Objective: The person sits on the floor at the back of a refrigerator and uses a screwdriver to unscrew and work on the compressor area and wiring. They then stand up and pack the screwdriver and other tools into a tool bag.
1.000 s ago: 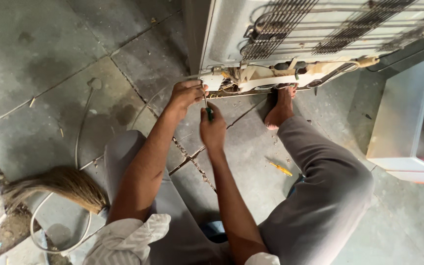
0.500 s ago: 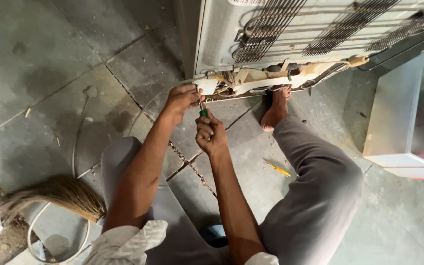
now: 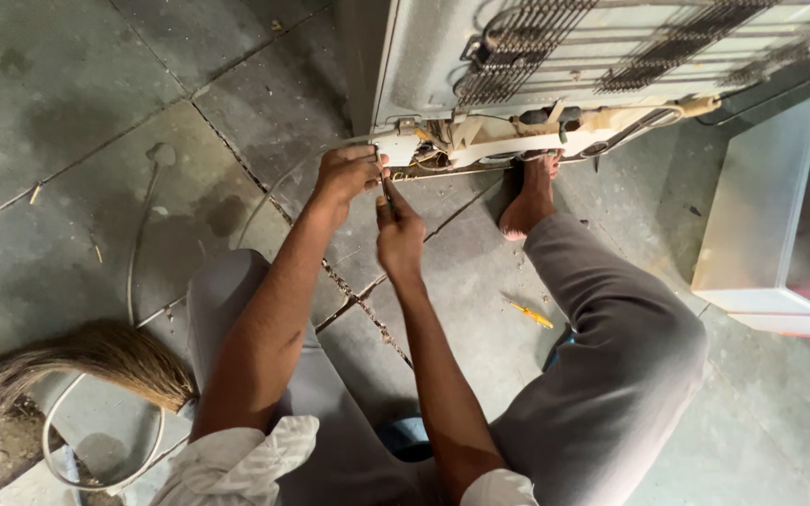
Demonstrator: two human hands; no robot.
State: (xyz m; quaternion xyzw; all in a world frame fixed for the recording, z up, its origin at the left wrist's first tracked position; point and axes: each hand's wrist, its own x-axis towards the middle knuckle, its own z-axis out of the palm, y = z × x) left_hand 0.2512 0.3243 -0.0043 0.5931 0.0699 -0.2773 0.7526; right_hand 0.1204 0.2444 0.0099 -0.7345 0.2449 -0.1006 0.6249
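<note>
Both hands have crept toward twelve o'clock. The left hand [image 3: 347, 176] pinches a white bracket [image 3: 403, 150] under the refrigerator back [image 3: 424, 56]; the right hand [image 3: 399, 230], fist closed, grips a green-handled screwdriver [image 3: 387, 194]. Its tip could slip, gouging nearby wiring.

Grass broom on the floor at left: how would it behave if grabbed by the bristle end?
The broom is a loose fan of dry fibres, so it would likely flop and splay rather than lift stiff. It looks light for its size. Stray fibres may shed or snap; bits already lie on the floor. The white cable runs by it and might drag along.
</note>
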